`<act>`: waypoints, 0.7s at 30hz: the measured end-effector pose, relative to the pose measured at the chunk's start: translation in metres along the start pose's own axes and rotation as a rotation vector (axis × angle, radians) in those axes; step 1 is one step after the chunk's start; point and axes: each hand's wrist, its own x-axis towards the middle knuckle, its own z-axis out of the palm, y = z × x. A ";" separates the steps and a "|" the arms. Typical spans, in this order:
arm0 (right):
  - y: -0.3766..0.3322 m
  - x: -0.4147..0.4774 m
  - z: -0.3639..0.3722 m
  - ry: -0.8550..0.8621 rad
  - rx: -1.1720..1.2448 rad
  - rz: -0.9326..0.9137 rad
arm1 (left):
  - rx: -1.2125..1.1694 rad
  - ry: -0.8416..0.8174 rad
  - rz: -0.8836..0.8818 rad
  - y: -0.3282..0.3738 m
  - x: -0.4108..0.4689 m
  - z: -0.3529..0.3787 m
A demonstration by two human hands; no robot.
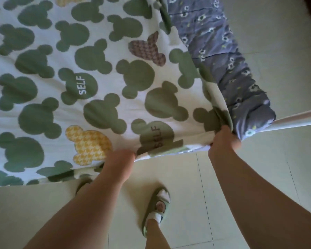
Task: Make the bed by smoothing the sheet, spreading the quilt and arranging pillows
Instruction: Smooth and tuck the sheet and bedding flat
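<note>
both hands were curled tight on the quilt (97,60), left hand (121,159) on its near edge, right hand (223,141) at the corner, as it lay over the sheet (214,51), bared alongside; spreading seemed in hand, next likely a pull toward that side.

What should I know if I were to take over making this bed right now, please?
Left hand: grips the quilt's near edge.
Right hand: grips the quilt at its near right corner.
Quilt: spread across the bed, with slight creases; the held edge is raised off the bed.
Sheet: exposed and wrinkled along the right side.
Pillows: none in view.
Done: quilt largely spread.
Left: probably pull the corner straight, set the edge down, then arrange the pillows.
</note>
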 end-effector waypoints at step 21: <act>-0.103 0.004 0.037 -0.280 -0.633 -0.584 | -0.191 0.106 0.333 0.106 0.030 -0.043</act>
